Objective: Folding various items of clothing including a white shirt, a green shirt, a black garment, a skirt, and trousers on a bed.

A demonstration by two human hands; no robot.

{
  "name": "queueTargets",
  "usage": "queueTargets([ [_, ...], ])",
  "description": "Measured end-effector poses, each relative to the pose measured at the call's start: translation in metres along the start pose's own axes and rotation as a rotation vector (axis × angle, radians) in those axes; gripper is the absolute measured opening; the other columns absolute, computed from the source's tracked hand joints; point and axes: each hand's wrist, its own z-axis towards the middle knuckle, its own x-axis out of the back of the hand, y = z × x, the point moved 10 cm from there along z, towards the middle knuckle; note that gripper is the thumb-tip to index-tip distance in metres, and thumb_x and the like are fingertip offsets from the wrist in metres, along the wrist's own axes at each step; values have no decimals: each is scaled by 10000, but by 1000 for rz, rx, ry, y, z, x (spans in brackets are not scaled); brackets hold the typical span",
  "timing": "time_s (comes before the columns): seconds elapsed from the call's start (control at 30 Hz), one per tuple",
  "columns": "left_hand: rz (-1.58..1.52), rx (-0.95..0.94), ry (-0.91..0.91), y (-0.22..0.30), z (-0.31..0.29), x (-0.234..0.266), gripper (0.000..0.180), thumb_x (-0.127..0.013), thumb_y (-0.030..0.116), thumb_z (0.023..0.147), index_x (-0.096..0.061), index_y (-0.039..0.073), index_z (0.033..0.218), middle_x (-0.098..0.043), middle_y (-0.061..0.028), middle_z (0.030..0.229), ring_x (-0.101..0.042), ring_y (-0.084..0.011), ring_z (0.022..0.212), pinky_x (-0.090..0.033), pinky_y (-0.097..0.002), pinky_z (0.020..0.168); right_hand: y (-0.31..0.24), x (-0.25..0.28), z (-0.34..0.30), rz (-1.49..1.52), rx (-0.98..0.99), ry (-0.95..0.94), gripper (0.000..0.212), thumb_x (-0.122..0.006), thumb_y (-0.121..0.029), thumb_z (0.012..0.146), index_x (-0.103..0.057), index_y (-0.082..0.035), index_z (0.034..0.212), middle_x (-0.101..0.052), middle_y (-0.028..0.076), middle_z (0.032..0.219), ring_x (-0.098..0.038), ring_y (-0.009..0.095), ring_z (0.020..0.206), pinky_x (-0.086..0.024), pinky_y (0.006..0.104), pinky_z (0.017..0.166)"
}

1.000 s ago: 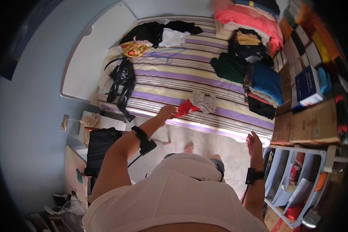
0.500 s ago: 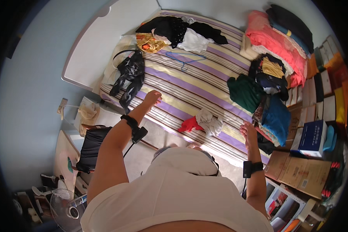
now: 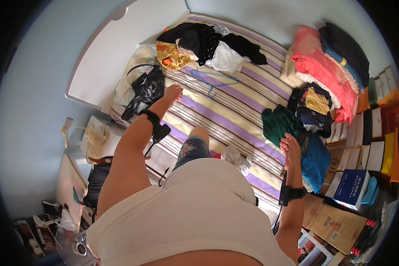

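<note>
My left hand (image 3: 174,93) hangs over the left part of the striped bed sheet (image 3: 235,119), fingers loosely bent and nothing seen in them. Just left of it lies a shiny black item with a looped strap or band (image 3: 148,84). A blue clothes hanger (image 3: 213,83) rests flat beyond my left hand, to its right. On the right, my right hand (image 3: 290,147) is held up with fingers apart and empty, by a dark green garment (image 3: 281,124) and a blue cloth (image 3: 315,159). A bare knee (image 3: 198,133) is over the bed's near edge, beside a crumpled whitish cloth (image 3: 237,158).
Black, white and gold clothes (image 3: 199,44) are heaped at the far end. Folded pink bedding (image 3: 323,71) and dark clothes (image 3: 312,106) stand far right. Cardboard boxes (image 3: 337,219) and a blue-and-white box (image 3: 351,188) line the right side; a fan (image 3: 73,244) is lower left.
My body has leaned forward, and a knee has come up over the bed's edge. Both hands have moved farther out; the red cloth is now mostly hidden behind me.
</note>
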Motion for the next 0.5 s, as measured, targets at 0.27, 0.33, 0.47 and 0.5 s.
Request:
queueTargets([
  [0.27,1,35,23,19,203,22,281,-597,257,796,-542,62,990,-562,-69,774,-566,-188,574,-418,-283,457,28,14,90,57,-72,279,351,-577,-264,840,-541,-73,1132,-590,66,913,-563,125,754,-446,239,704],
  [0.33,44,76,-7,15,262,23,306,-597,257,797,-534,55,1017,-563,-79,776,-574,-193,583,-424,-283,453,54,20,112,70,-107,326,329,-588,-278,845,-547,-73,1100,-584,48,845,-552,113,688,-433,220,594],
  [0.47,206,88,7,1,373,5,432,-601,282,804,-489,26,1134,-588,-131,838,-606,-209,632,-465,-306,487,116,8,119,-1,-290,433,298,-558,-279,849,-545,-71,1062,-579,42,770,-548,115,644,-424,219,571],
  [0.5,221,81,40,-2,396,-8,472,-606,289,802,-474,18,1165,-598,-149,864,-616,-214,648,-477,-310,501,124,1,114,-46,-321,416,304,-539,-280,852,-541,-67,1069,-584,44,782,-554,122,655,-435,233,589],
])
